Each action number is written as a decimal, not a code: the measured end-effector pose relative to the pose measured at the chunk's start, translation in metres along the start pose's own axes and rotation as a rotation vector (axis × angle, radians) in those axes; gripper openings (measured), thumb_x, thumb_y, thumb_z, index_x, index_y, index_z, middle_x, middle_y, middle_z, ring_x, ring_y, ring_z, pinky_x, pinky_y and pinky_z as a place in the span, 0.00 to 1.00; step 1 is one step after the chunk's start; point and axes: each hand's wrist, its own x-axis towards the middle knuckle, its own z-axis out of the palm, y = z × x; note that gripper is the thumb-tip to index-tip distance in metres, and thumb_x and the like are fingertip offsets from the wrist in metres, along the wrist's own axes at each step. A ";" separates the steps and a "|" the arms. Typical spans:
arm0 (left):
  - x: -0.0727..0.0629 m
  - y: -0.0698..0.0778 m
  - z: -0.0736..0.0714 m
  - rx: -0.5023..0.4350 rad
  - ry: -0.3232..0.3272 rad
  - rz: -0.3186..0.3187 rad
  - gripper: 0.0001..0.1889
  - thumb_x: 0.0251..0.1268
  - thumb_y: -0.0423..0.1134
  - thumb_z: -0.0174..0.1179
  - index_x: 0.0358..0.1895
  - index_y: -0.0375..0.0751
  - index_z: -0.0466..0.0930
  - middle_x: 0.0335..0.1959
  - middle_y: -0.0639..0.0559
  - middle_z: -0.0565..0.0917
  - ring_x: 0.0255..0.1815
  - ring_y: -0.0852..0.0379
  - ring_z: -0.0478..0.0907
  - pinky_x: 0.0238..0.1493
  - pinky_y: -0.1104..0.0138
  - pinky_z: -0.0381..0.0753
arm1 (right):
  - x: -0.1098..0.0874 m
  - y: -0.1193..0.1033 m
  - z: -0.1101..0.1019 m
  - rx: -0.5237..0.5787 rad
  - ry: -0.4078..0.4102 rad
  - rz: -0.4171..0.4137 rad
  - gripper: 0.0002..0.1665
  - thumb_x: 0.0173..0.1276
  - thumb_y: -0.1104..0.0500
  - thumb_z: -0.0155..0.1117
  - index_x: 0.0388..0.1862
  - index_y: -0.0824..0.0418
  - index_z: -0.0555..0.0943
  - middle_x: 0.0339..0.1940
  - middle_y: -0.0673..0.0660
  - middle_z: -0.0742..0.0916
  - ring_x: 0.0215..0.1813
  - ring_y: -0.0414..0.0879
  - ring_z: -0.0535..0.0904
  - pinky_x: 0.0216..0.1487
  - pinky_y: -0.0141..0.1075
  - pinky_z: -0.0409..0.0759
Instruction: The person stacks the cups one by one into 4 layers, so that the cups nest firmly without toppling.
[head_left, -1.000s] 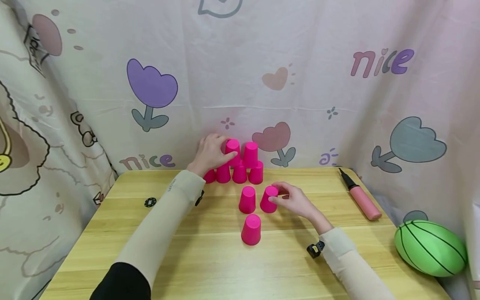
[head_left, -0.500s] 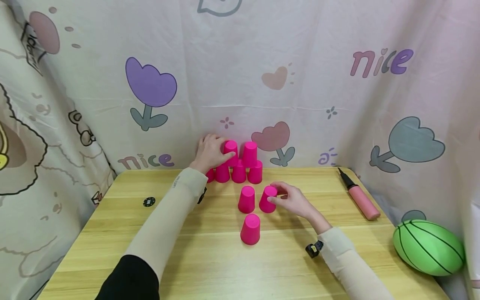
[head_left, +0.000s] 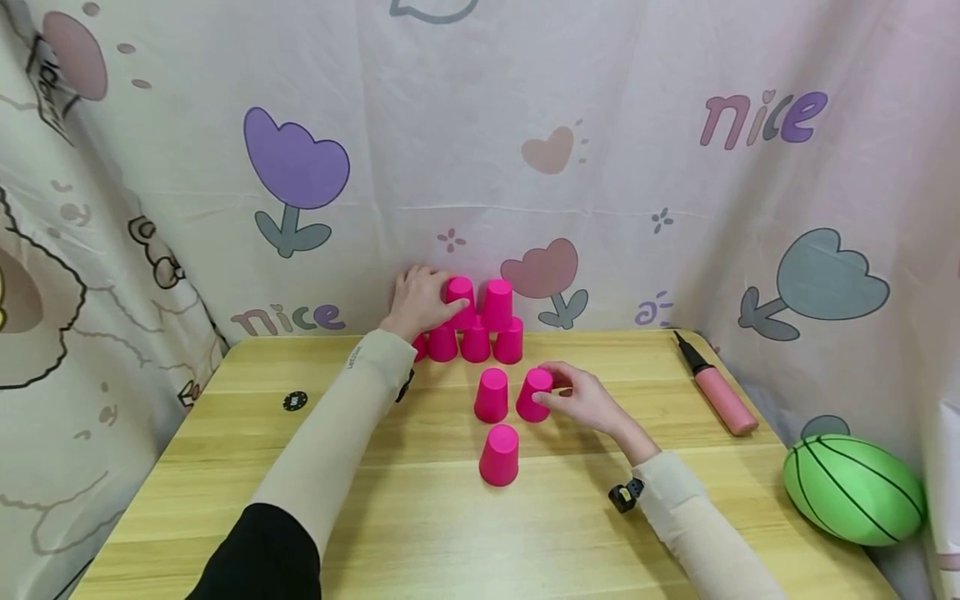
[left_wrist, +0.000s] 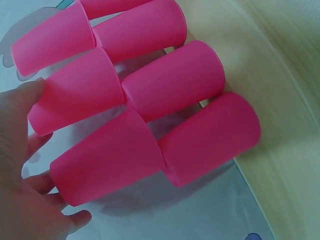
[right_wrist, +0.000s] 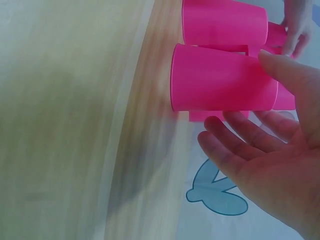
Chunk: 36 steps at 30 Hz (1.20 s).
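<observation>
Pink cups stand upside down in two levels against the back curtain. On the upper level, my left hand (head_left: 422, 302) holds a pink cup (left_wrist: 82, 92), thumb on its near side and index finger near its base. Its other fingers reach behind the end cup (left_wrist: 107, 160), which the hand hides in the head view. Another upper cup (head_left: 497, 306) stands to the right, over the lower row (head_left: 476, 344). Nearer the front, my right hand (head_left: 581, 402) holds an upside-down pink cup (right_wrist: 220, 80) between thumb and fingers. Beside it is a second cup (head_left: 491, 397), with a third (head_left: 499, 456) in front.
A black round chip (head_left: 295, 401) lies on the left of the wooden table (head_left: 420, 542). At the right edge are a pink hand pump (head_left: 723, 398) with a black nozzle and a green ball (head_left: 855, 490) with black lines. The printed curtain (head_left: 420, 150) closes off the back.
Both hands keep their hold and the cups stay in the same arrangement. The head view has shifted slightly.
</observation>
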 end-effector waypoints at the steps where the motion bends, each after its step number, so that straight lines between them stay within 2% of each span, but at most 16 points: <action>1: 0.000 0.000 0.000 0.004 0.000 0.001 0.36 0.64 0.56 0.71 0.74 0.47 0.76 0.70 0.40 0.76 0.74 0.40 0.66 0.81 0.37 0.59 | 0.000 0.000 0.000 -0.002 -0.001 0.001 0.32 0.69 0.54 0.76 0.68 0.64 0.78 0.57 0.62 0.89 0.58 0.57 0.86 0.62 0.53 0.86; 6: 0.001 0.001 0.000 0.014 -0.001 -0.003 0.37 0.64 0.55 0.72 0.74 0.47 0.76 0.69 0.39 0.77 0.73 0.40 0.67 0.80 0.38 0.61 | 0.000 0.001 0.002 -0.016 -0.006 0.034 0.34 0.68 0.55 0.77 0.70 0.62 0.77 0.57 0.61 0.89 0.58 0.56 0.86 0.60 0.49 0.88; 13: 0.000 -0.001 -0.001 0.020 -0.009 -0.017 0.38 0.64 0.56 0.71 0.75 0.45 0.74 0.70 0.38 0.76 0.74 0.39 0.66 0.80 0.36 0.60 | 0.000 0.001 0.006 -0.026 -0.014 0.071 0.36 0.68 0.58 0.76 0.72 0.65 0.75 0.58 0.63 0.88 0.58 0.56 0.85 0.59 0.48 0.88; 20: -0.001 -0.001 -0.004 0.016 -0.015 -0.005 0.40 0.64 0.56 0.71 0.77 0.46 0.71 0.74 0.40 0.74 0.77 0.38 0.65 0.82 0.36 0.57 | 0.000 0.003 0.008 -0.006 -0.010 0.100 0.36 0.67 0.60 0.77 0.71 0.67 0.75 0.56 0.64 0.88 0.57 0.57 0.86 0.57 0.47 0.88; 24: -0.005 0.000 -0.010 -0.010 -0.001 0.014 0.41 0.65 0.55 0.71 0.78 0.46 0.69 0.75 0.41 0.74 0.77 0.38 0.66 0.82 0.37 0.59 | 0.001 0.005 0.007 -0.011 -0.004 0.101 0.35 0.67 0.60 0.77 0.70 0.68 0.75 0.56 0.64 0.88 0.56 0.57 0.86 0.56 0.46 0.89; 28: -0.011 0.001 -0.019 -0.053 0.028 0.046 0.41 0.66 0.55 0.70 0.79 0.44 0.67 0.73 0.40 0.74 0.75 0.40 0.67 0.79 0.38 0.64 | 0.002 0.004 0.004 -0.026 0.028 0.110 0.36 0.66 0.59 0.78 0.70 0.66 0.75 0.56 0.62 0.88 0.55 0.55 0.86 0.55 0.44 0.89; 36: -0.036 -0.007 -0.039 -0.180 0.035 0.056 0.42 0.69 0.56 0.68 0.81 0.47 0.63 0.78 0.42 0.69 0.78 0.41 0.65 0.75 0.39 0.72 | 0.010 -0.010 -0.010 -0.035 0.104 0.039 0.36 0.64 0.58 0.78 0.68 0.66 0.77 0.55 0.63 0.88 0.53 0.55 0.86 0.57 0.47 0.89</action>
